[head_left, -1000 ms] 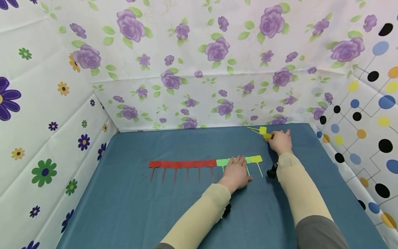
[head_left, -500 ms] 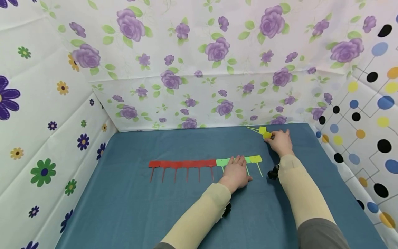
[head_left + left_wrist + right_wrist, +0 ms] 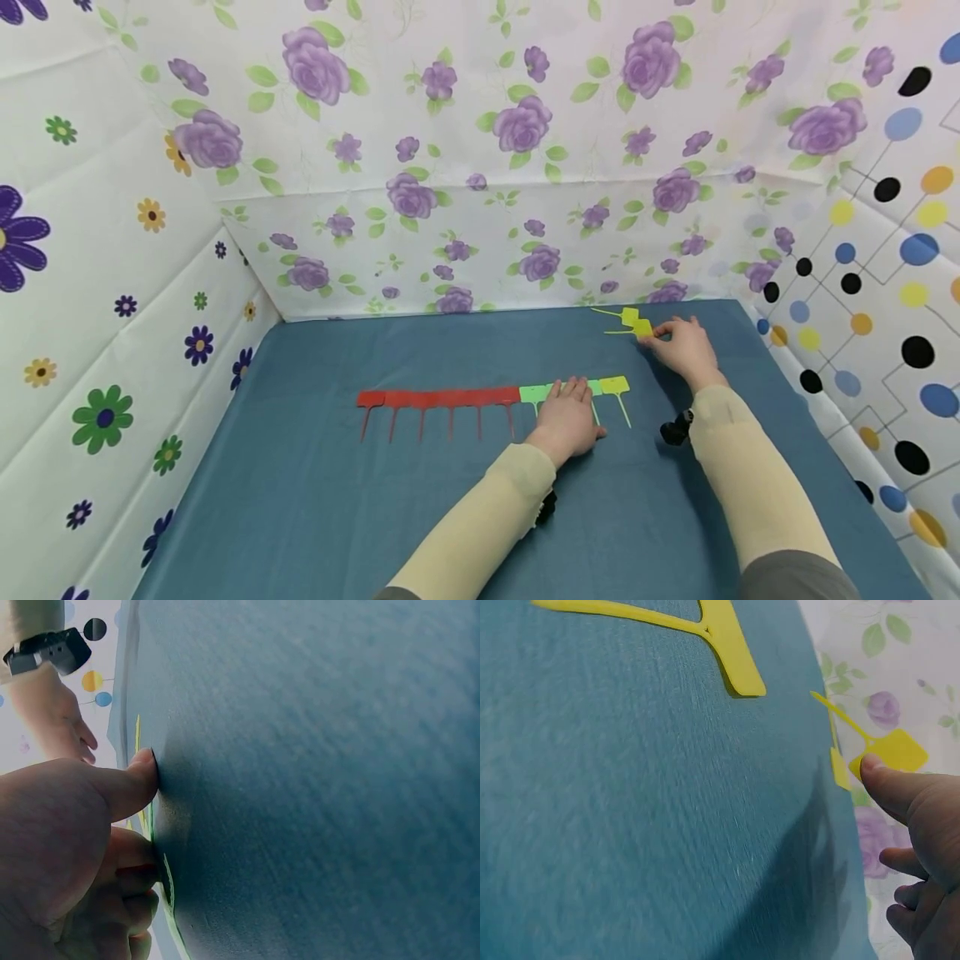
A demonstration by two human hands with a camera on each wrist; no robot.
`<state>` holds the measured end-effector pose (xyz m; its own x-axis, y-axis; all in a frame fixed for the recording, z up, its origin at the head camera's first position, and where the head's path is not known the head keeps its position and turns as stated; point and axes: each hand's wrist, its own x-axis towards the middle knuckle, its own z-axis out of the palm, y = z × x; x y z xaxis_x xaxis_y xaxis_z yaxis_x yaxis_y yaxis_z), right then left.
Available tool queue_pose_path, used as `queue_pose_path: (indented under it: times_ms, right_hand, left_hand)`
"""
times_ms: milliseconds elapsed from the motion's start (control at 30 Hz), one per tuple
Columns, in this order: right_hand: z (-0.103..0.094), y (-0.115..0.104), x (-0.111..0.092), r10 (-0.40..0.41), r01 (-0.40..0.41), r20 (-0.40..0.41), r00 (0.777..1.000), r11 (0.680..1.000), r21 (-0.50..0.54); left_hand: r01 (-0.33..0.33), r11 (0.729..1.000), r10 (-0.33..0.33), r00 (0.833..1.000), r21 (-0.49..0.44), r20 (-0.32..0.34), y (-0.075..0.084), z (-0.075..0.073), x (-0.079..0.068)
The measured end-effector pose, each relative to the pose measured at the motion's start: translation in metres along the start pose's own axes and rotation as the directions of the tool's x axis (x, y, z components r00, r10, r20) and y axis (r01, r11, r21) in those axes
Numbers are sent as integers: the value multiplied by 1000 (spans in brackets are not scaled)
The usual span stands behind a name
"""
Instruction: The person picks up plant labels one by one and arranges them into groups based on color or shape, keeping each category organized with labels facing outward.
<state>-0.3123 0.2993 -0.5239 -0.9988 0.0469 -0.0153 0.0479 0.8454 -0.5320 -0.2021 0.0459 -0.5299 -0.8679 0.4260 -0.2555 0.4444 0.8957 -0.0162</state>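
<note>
My left hand rests palm down, fingers extended, over green cable tie tags in the row. Red tags adjoin them on the left; a yellow tag ends the row at right. Thin tails point toward me. Farther back, my right hand pinches another yellow cable tie tag between thumb and fingers, raised off the cloth in the right wrist view. A loose yellow tag lies close behind it. Part of the green group is hidden under my left hand.
Blue cloth covers the table. A flower-printed sheet stands along its back edge. Patterned sheets close off the left side and the dotted right side.
My right hand has drawn slightly to the right, and the pinched yellow tag has turned, its tail now separate from the other one's. My left hand stays on the row.
</note>
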Motion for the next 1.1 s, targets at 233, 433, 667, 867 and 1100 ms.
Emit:
queue_pose_path:
  times_ms: [233,433,667,867,1100]
  right_hand:
    - [-9,0,-16,-28,29,-16,999,995,97]
    - [-17,3,-26,-61,62,-9,998,989,138]
    - [-24,13,-37,-89,85,18,996,982,170]
    - [-25,23,-46,-99,98,-7,995,971,220]
    - [-29,30,-52,-133,134,-26,991,936,326]
  left_hand:
    - [1,1000,-1,1000,14,-8,-1,1,-1]
    - [6,1000,-6,1000,-1,-4,0,1,-1]
    - [8,1000,-8,1000,-5,-1,0,0,-2]
    - [5,1000,-5,1000,-9,4,2,-1,-3]
    - [3,1000,-3,1000,-6,-1,3,-1,-2]
